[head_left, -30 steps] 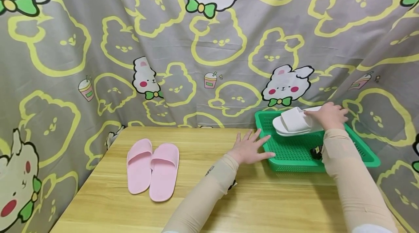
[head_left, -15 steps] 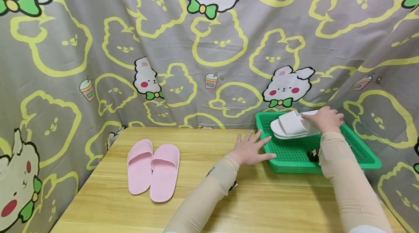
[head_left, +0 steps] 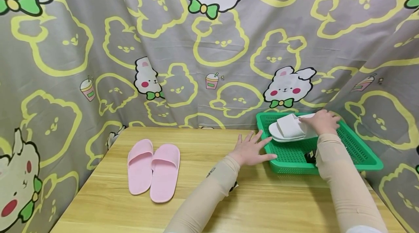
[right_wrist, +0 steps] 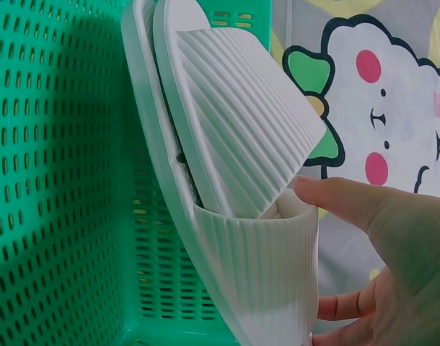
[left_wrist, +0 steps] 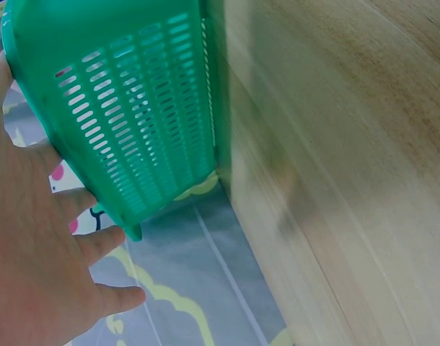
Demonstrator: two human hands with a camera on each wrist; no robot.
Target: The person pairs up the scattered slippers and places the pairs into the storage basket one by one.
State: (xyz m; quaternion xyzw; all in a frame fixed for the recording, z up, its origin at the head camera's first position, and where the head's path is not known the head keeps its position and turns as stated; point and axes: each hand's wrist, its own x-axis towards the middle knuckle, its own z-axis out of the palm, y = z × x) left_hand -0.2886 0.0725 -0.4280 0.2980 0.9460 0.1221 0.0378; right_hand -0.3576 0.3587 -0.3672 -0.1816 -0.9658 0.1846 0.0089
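A pair of white slippers (head_left: 288,127), one stacked on the other, is low inside the green basket (head_left: 371,164). My right hand (head_left: 322,122) grips them at the right end in the head view. In the right wrist view, ribbed straps show on both white slippers (right_wrist: 249,130), with my thumb by the lower strap and the fingers (right_wrist: 350,304) partly hidden behind it. My left hand (head_left: 249,150) has its fingers spread and straight at the basket's left rim. The left wrist view shows fingertips touching the basket's edge.
Two pink slippers (head_left: 163,182) lie side by side on the left of the wooden table (head_left: 108,204). A patterned curtain (head_left: 229,43) hangs behind the table and along both sides.
My right hand and the white slippers have moved down and slightly left, deeper into the basket. The left hand stays at the rim.
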